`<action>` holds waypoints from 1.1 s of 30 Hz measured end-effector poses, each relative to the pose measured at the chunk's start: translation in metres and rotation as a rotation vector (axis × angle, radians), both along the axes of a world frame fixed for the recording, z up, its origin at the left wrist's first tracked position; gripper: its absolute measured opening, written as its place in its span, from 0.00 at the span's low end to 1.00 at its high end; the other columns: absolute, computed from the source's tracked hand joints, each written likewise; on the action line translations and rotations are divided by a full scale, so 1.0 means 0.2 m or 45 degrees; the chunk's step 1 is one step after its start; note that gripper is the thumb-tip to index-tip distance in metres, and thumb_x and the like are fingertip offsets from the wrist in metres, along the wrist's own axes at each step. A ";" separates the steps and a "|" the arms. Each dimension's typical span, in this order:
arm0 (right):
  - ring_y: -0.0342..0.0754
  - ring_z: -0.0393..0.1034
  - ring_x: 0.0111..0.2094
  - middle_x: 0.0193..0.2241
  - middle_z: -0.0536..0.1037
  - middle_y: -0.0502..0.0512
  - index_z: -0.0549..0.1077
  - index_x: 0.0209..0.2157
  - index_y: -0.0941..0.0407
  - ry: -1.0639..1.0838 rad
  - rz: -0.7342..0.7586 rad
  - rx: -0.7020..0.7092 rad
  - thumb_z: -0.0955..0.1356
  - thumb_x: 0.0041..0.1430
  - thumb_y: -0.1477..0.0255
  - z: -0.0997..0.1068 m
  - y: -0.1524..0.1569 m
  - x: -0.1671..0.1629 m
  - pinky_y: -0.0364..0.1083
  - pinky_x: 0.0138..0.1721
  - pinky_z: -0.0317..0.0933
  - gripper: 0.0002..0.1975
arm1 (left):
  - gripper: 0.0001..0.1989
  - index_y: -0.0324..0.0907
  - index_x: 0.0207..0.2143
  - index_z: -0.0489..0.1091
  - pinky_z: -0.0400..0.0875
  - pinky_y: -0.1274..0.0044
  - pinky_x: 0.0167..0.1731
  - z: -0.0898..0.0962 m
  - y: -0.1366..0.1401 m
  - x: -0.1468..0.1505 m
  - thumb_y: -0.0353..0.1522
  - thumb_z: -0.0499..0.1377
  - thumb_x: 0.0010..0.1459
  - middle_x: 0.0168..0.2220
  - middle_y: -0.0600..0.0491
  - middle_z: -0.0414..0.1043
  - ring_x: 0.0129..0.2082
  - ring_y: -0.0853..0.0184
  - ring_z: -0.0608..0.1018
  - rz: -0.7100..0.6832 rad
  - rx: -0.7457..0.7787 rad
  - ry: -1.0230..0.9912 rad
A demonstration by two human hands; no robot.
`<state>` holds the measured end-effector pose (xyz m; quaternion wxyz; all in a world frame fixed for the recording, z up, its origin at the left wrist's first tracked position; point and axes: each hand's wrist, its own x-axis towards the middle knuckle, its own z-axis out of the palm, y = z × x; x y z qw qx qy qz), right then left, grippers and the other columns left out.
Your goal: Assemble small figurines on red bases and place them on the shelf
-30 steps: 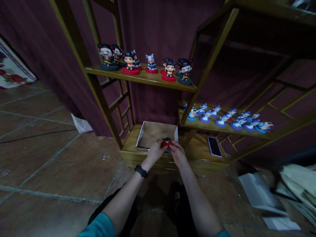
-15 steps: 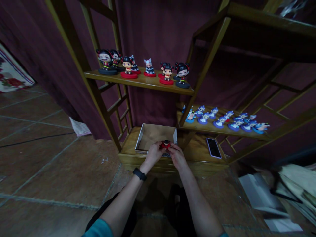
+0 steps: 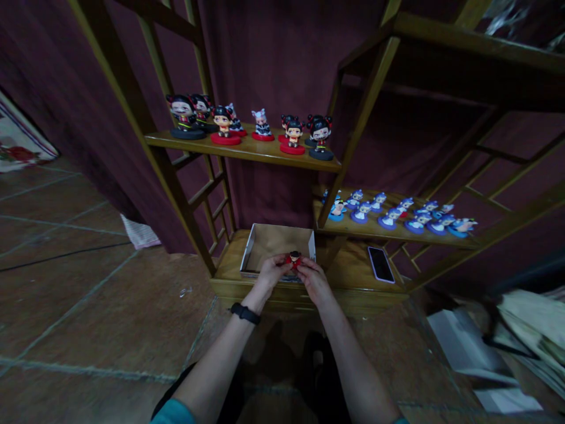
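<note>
Between my two hands is a small figurine (image 3: 294, 259) with black hair and a red base or body, held upright over the front edge of a shallow cardboard box (image 3: 256, 242). My left hand (image 3: 270, 275) pinches it from the left; a black band circles that wrist. From the right, the fingers of my right hand (image 3: 314, 278) close on its other side. The box looks bare brown inside where I can see it, and my hands hide part of its front wall.
An upper shelf (image 3: 260, 154) carries several black-haired and white-haired figurines on red or black bases. Several blue and purple figurines (image 3: 389, 219) stand on a lower shelf at right. A phone (image 3: 380, 264) lies on the cabinet's bottom board. White boxes (image 3: 468, 341) rest on the floor at right.
Both hands keep hold of the figurine, which now shows a little more of its face. The whole view has shifted slightly; the shelf figurines stay put.
</note>
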<state>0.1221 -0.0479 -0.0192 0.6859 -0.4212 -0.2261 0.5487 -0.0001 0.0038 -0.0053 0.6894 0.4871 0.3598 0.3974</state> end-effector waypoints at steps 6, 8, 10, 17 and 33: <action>0.46 0.75 0.35 0.32 0.81 0.52 0.76 0.32 0.56 0.029 0.002 -0.022 0.73 0.40 0.77 0.01 0.00 -0.01 0.48 0.42 0.67 0.13 | 0.17 0.35 0.35 0.75 0.70 0.78 0.30 0.01 -0.01 -0.01 0.32 0.68 0.40 0.32 0.48 0.77 0.29 0.69 0.76 0.051 -0.173 -0.137; 0.46 0.75 0.34 0.32 0.81 0.51 0.76 0.31 0.56 0.042 -0.018 -0.024 0.74 0.40 0.76 0.02 0.00 -0.02 0.48 0.41 0.68 0.12 | 0.16 0.35 0.34 0.75 0.70 0.78 0.30 0.01 -0.01 -0.01 0.32 0.68 0.39 0.32 0.48 0.77 0.28 0.70 0.76 0.070 -0.195 -0.147; 0.46 0.75 0.34 0.32 0.81 0.51 0.76 0.31 0.56 0.062 -0.031 -0.023 0.74 0.41 0.74 0.02 0.00 -0.02 0.48 0.40 0.68 0.11 | 0.15 0.35 0.33 0.75 0.70 0.77 0.30 0.01 -0.01 -0.02 0.32 0.68 0.40 0.31 0.48 0.77 0.28 0.70 0.76 0.081 -0.205 -0.145; 0.45 0.74 0.30 0.30 0.80 0.53 0.74 0.31 0.56 0.059 -0.003 -0.115 0.72 0.47 0.61 0.07 0.00 -0.03 0.45 0.34 0.69 0.14 | 0.15 0.35 0.32 0.73 0.70 0.77 0.30 0.01 -0.01 -0.02 0.32 0.68 0.39 0.31 0.49 0.76 0.28 0.70 0.76 0.103 -0.212 -0.124; 0.46 0.73 0.29 0.29 0.80 0.51 0.74 0.31 0.54 -0.016 -0.052 -0.126 0.73 0.43 0.58 0.09 0.00 -0.05 0.46 0.32 0.67 0.16 | 0.15 0.35 0.32 0.74 0.69 0.80 0.28 -0.02 -0.01 -0.01 0.26 0.69 0.37 0.29 0.49 0.77 0.26 0.70 0.76 0.120 -0.308 -0.192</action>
